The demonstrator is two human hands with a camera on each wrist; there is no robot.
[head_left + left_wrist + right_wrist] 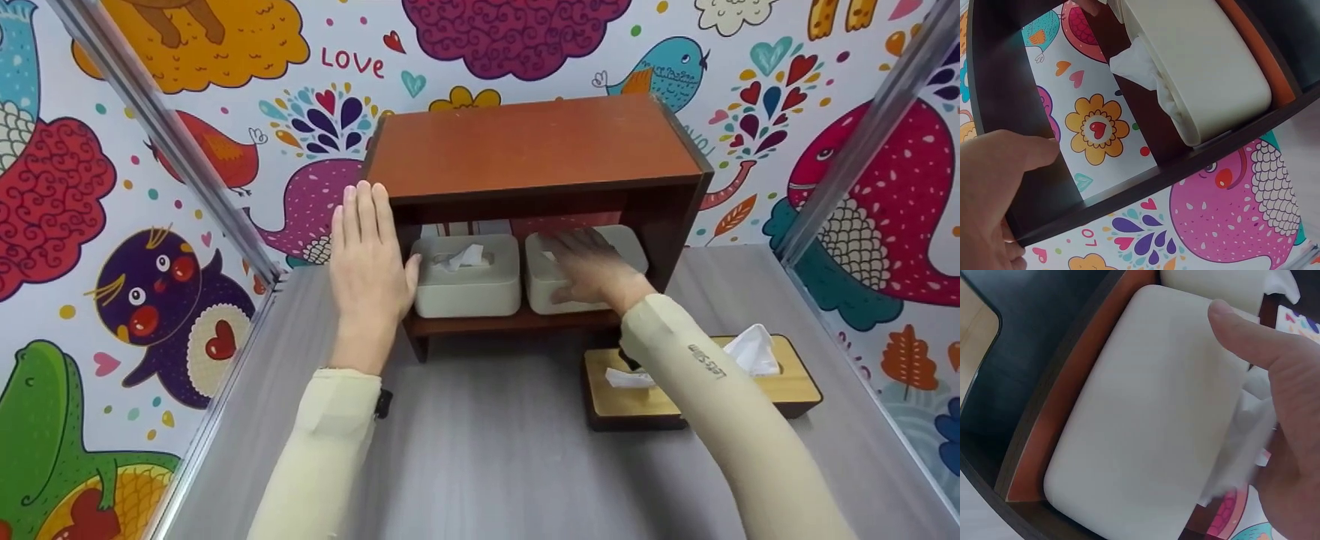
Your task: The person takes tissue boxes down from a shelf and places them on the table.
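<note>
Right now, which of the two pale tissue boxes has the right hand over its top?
The right box in the head view: the right hand partly covers its top; the left box has its top uncovered.

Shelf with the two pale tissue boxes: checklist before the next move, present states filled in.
1. Left pale box upright on the shelf: ok.
2. Right pale box inside the shelf: ok.
3. Right box's top uncovered: not ok, right hand is over part of it.
4. Left hand off the left box's top: ok, flat at the shelf's left.
5. Right sleeve clear of the wooden-topped box: cannot tell, it crosses in front.
</note>
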